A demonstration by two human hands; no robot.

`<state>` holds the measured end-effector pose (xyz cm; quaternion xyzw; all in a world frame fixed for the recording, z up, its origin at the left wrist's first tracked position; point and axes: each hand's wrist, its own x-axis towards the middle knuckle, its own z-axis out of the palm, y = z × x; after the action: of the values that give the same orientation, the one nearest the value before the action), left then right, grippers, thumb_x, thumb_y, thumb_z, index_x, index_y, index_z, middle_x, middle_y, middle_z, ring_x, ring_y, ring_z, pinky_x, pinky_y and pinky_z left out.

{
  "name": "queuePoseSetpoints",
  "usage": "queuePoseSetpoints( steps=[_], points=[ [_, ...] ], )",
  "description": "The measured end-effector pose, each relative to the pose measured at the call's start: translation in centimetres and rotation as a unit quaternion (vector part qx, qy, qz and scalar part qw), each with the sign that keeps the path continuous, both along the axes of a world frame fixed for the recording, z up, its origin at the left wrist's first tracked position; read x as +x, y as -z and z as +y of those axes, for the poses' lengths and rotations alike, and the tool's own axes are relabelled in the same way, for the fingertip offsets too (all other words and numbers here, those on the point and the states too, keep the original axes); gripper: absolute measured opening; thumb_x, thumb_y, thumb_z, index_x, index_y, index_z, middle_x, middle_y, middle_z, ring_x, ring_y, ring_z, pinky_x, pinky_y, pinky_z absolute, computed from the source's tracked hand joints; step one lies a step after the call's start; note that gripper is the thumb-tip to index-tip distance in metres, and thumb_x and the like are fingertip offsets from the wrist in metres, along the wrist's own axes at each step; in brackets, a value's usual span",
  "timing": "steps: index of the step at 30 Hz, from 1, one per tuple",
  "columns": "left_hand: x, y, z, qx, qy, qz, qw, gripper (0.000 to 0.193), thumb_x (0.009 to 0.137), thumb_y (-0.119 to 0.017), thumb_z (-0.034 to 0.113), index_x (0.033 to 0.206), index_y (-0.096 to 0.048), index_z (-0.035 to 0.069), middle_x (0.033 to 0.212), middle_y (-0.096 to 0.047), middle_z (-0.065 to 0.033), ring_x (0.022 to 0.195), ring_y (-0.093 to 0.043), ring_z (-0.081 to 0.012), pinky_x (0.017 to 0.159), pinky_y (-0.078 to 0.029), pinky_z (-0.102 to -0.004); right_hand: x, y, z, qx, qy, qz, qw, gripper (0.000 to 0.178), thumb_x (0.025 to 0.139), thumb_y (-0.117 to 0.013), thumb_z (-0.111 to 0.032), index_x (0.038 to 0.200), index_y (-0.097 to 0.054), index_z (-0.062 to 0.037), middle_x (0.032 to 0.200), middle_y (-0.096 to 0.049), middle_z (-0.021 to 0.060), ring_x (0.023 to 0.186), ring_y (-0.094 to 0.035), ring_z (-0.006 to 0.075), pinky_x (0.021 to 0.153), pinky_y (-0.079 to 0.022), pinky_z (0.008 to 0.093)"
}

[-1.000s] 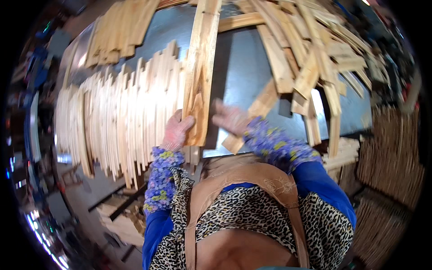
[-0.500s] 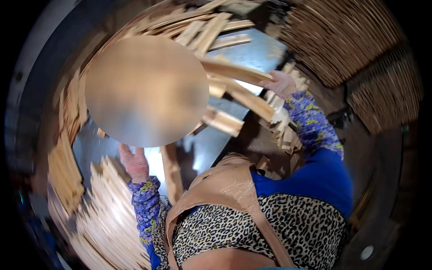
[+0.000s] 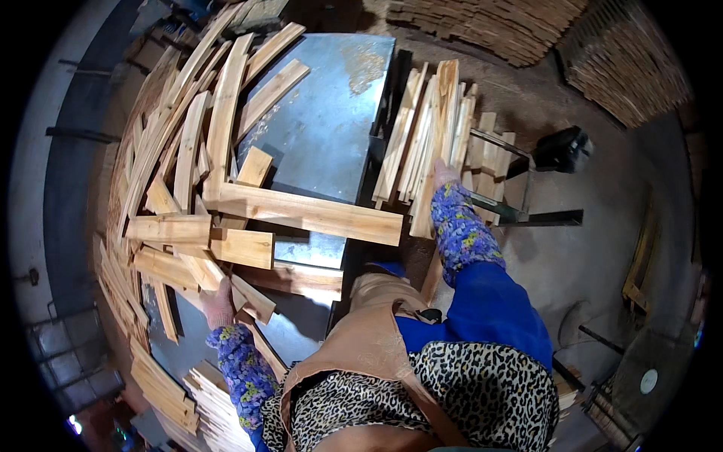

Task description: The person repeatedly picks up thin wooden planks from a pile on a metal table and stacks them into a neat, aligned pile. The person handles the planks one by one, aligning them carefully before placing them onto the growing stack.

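Observation:
My right hand [image 3: 446, 175] is closed on the near part of a long wooden board [image 3: 446, 98], which lies lengthwise on a stack of pale boards [image 3: 407, 147] right of the table. My left hand [image 3: 218, 305], in a pinkish glove, is at the near end of a wooden board [image 3: 199, 269] in the jumbled pile on the metal table [image 3: 320, 113]. Its fingers appear bent around that end, though they are partly hidden. Another long board [image 3: 316, 213] lies across the pile, its right end sticking out over the table's edge.
Behind the loose boards, more long planks [image 3: 169, 113] heap along the table's left side. Neat pale boards [image 3: 215, 399] are stacked at the lower left. A metal frame [image 3: 520, 215] stands beside the right stack. Big bundles of thin wood [image 3: 489, 30] are at the back right.
My right hand has carried a board from over the table to the stack on the right. My left hand has moved from beside the pale stack to the loose boards. The view has turned.

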<state>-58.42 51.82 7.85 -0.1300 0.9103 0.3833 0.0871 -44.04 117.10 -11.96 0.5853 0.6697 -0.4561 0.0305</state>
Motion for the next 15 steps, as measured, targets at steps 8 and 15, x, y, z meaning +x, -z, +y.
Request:
queuePoseSetpoints(
  steps=[8, 15],
  points=[
    [8.3, -3.8, 5.4, 0.153, -0.077, -0.024, 0.985, 0.063, 0.094, -0.08, 0.026, 0.14, -0.06, -0.011, 0.126, -0.073, -0.0163, 0.104, -0.072, -0.0251, 0.094, -0.059, -0.0366, -11.0, 6.1, 3.1, 0.089, -0.104, -0.058, 0.989, 0.066, 0.113, -0.042, -0.043, 0.16, -0.044, 0.004, 0.152, -0.055, 0.0318, 0.142, -0.056, 0.0456, 0.121, -0.045, 0.0473],
    [22.9, -8.4, 2.9, 0.2, -0.168, -0.117, 0.958, 0.062, 0.082, -0.087, 0.015, 0.133, -0.063, -0.01, 0.118, -0.076, -0.0138, 0.101, -0.073, -0.0203, 0.091, -0.06, -0.0353, -13.1, 3.8, 3.2, 0.342, -0.396, -0.053, 0.851, 0.05, 0.112, -0.046, -0.03, 0.15, -0.05, 0.0032, 0.126, -0.069, 0.0274, 0.124, -0.068, 0.0446, 0.105, -0.058, 0.0487]
  ],
)
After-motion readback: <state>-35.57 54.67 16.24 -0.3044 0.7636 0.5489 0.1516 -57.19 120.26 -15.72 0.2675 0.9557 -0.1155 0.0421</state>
